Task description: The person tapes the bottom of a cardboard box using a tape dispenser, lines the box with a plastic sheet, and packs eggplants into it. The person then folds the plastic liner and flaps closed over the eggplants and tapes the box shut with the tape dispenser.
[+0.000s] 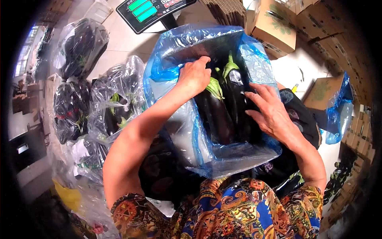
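A box lined with a blue plastic bag [211, 169] stands in front of my body, with dark purple eggplants lying in it. One eggplant [218, 115] has a broad green cap; a second eggplant [237, 103] lies beside it with its green stem toward the far end. My left hand [195, 75] is at the box's left side, by the first eggplant's cap. Its fingers are bent and close together, and what lies under them is hidden. My right hand [267, 109] rests at the right side, fingers spread, its tips over the dark eggplants.
A scale display [149, 12] stands beyond the box. Clear bags of eggplants [73, 105] crowd the left side. Cardboard boxes [274, 26] are stacked at the far right, and another carton [324, 93] with blue lining stands to the right.
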Tool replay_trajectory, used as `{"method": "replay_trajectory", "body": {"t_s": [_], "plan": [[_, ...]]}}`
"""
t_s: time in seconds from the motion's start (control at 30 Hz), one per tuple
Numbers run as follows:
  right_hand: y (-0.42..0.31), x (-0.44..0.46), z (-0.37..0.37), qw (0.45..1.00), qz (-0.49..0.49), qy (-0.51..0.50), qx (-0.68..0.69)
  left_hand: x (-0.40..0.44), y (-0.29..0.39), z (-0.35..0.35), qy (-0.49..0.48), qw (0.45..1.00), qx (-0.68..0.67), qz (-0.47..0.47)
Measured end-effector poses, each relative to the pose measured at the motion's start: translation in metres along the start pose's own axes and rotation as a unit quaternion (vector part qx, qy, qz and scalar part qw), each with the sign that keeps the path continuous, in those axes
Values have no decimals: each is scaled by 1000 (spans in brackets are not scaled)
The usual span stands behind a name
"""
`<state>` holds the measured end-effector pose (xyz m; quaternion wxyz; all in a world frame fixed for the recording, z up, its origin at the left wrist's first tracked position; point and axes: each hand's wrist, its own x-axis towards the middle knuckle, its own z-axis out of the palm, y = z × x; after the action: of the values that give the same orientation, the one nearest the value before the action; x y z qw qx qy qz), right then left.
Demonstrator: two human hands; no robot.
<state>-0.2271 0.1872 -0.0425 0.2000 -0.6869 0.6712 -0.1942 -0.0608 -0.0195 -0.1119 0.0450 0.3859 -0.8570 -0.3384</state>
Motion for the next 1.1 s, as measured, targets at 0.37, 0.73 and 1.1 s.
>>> {"method": "replay_trajectory", "body": {"t_s": [0.37, 0.73, 1.1], "plan": [[-2, -4, 11, 1000, -18, 5, -23, -33, 27, -44, -40, 973, 179, 142], [-2, 2, 8, 997, 10, -10, -71, -12, 52, -10, -32, 986, 85, 137], [7, -11, 12, 993, 21, -16, -113, 42, 61, 21, -159, 987, -11, -33]]}}
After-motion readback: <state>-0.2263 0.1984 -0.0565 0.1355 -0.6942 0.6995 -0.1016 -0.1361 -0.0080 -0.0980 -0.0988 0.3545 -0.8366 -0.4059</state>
